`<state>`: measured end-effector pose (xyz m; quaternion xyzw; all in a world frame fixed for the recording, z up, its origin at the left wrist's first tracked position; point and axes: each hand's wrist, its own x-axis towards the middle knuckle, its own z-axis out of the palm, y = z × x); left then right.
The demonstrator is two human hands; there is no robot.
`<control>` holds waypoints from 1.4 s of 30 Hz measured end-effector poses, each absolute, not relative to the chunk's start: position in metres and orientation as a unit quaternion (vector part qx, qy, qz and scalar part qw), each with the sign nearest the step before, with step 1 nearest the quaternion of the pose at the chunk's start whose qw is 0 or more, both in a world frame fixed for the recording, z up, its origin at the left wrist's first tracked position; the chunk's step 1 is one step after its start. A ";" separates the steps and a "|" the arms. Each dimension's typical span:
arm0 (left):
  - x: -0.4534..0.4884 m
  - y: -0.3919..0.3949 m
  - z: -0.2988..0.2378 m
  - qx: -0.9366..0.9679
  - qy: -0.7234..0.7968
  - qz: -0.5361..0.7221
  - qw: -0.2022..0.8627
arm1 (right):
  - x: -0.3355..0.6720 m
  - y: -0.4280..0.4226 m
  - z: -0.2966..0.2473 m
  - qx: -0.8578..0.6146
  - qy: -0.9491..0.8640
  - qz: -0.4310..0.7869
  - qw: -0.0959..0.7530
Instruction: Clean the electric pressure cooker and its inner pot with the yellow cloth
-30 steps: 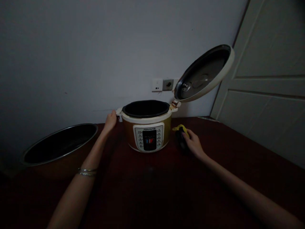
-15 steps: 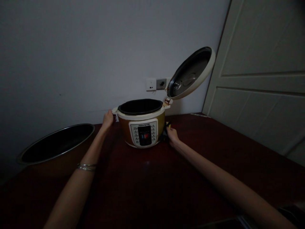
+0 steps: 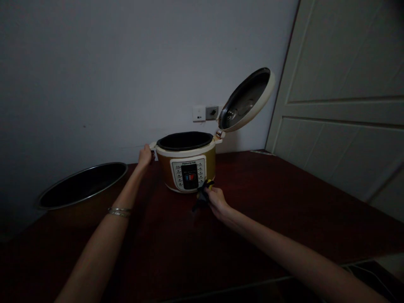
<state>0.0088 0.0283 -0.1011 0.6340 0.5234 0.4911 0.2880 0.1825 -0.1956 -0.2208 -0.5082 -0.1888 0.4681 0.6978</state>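
Observation:
A gold and white electric pressure cooker point(image 3: 186, 166) stands on a dark red table point(image 3: 259, 202) near the wall. Its hinged lid point(image 3: 246, 100) is tipped up to the right and the dark inner pot point(image 3: 184, 141) shows. My left hand point(image 3: 145, 156) is closed on the cooker's left side handle. My right hand point(image 3: 215, 201) is closed on a dark cloth with a yellow edge point(image 3: 203, 194), held in front of the cooker's lower right, just below the control panel point(image 3: 189, 174).
A wide dark metal basin point(image 3: 82, 185) sits on the table at the left. Wall sockets point(image 3: 205, 112) are behind the cooker. A white panelled door point(image 3: 344, 105) fills the right side. The table's front edge runs along the bottom right.
My right hand has carried the cloth from the cooker's right side round to its front. The left hand has stayed on the handle. The view has shifted slightly.

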 end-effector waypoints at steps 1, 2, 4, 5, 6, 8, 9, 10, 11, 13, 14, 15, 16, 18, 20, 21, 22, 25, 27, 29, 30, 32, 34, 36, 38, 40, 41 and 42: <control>0.009 0.029 -0.101 0.626 0.540 0.493 0.272 | 0.179 -0.200 -0.218 -0.503 -0.189 0.485 0.690; 0.009 0.029 -0.101 0.621 0.554 0.494 0.253 | 0.176 -0.204 -0.214 -0.496 -0.191 0.505 0.680; 0.008 0.030 -0.100 0.629 0.570 0.485 0.213 | 0.169 -0.213 -0.208 -0.483 -0.197 0.550 0.652; 0.005 0.029 -0.099 0.637 0.573 0.477 0.198 | 0.165 -0.217 -0.206 -0.477 -0.201 0.571 0.637; 0.002 0.028 -0.098 0.643 0.575 0.469 0.189 | 0.162 -0.222 -0.204 -0.472 -0.204 0.591 0.621; -0.007 0.024 -0.095 0.646 0.579 0.464 0.177 | 0.154 -0.228 -0.201 -0.461 -0.203 0.629 0.592; -0.012 0.021 -0.093 0.649 0.575 0.468 0.169 | 0.150 -0.231 -0.199 -0.454 -0.197 0.648 0.578; -0.018 0.017 -0.092 0.653 0.568 0.474 0.159 | 0.146 -0.232 -0.198 -0.446 -0.187 0.668 0.565; -0.023 0.012 -0.091 0.659 0.560 0.479 0.150 | 0.143 -0.234 -0.196 -0.438 -0.174 0.687 0.553; -0.034 0.000 -0.093 0.682 0.544 0.466 0.148 | 0.135 -0.234 -0.193 -0.422 -0.150 0.716 0.536; -0.038 -0.006 -0.095 0.698 0.534 0.448 0.163 | 0.131 -0.234 -0.191 -0.413 -0.142 0.725 0.532; -0.043 -0.013 -0.099 0.716 0.523 0.422 0.186 | 0.127 -0.233 -0.190 -0.404 -0.138 0.732 0.532; -0.047 -0.020 -0.102 0.738 0.507 0.392 0.213 | 0.122 -0.231 -0.189 -0.396 -0.136 0.735 0.533; -0.054 -0.036 -0.112 0.778 0.468 0.318 0.271 | 0.113 -0.228 -0.188 -0.387 -0.138 0.738 0.535; -0.060 -0.052 -0.121 0.799 0.438 0.227 0.344 | 0.105 -0.225 -0.188 -0.393 -0.142 0.735 0.534; -0.062 -0.060 -0.126 0.798 0.421 0.173 0.395 | 0.101 -0.223 -0.189 -0.395 -0.148 0.733 0.534; -0.063 -0.068 -0.131 0.788 0.400 0.121 0.452 | 0.098 -0.222 -0.190 -0.396 -0.156 0.730 0.535; -0.060 -0.092 -0.147 0.738 0.317 0.031 0.594 | 0.094 -0.215 -0.197 -0.411 -0.194 0.701 0.549; -0.054 -0.104 -0.157 0.718 0.281 0.019 0.636 | 0.094 -0.210 -0.203 -0.439 -0.221 0.672 0.554; -0.047 -0.110 -0.166 0.711 0.274 0.018 0.647 | 0.097 -0.206 -0.208 -0.457 -0.240 0.656 0.551; -0.045 -0.110 -0.168 0.711 0.280 0.018 0.645 | 0.099 -0.205 -0.210 -0.457 -0.246 0.654 0.550; -0.045 -0.104 -0.168 0.715 0.304 0.019 0.630 | 0.106 -0.204 -0.211 -0.450 -0.255 0.657 0.548; -0.051 -0.091 -0.163 0.718 0.336 0.018 0.609 | 0.116 -0.207 -0.210 -0.446 -0.265 0.660 0.543; -0.060 -0.073 -0.156 0.712 0.397 0.057 0.576 | 0.132 -0.211 -0.209 -0.445 -0.274 0.663 0.536; -0.068 -0.053 -0.151 0.685 0.493 0.176 0.507 | 0.150 -0.215 -0.209 -0.454 -0.278 0.657 0.535; -0.070 -0.036 -0.149 0.643 0.561 0.309 0.421 | 0.171 -0.218 -0.212 -0.467 -0.275 0.640 0.544; -0.067 -0.029 -0.151 0.626 0.576 0.358 0.385 | 0.180 -0.218 -0.214 -0.478 -0.271 0.626 0.553; -0.063 -0.024 -0.153 0.617 0.582 0.390 0.359 | 0.189 -0.218 -0.216 -0.487 -0.267 0.610 0.565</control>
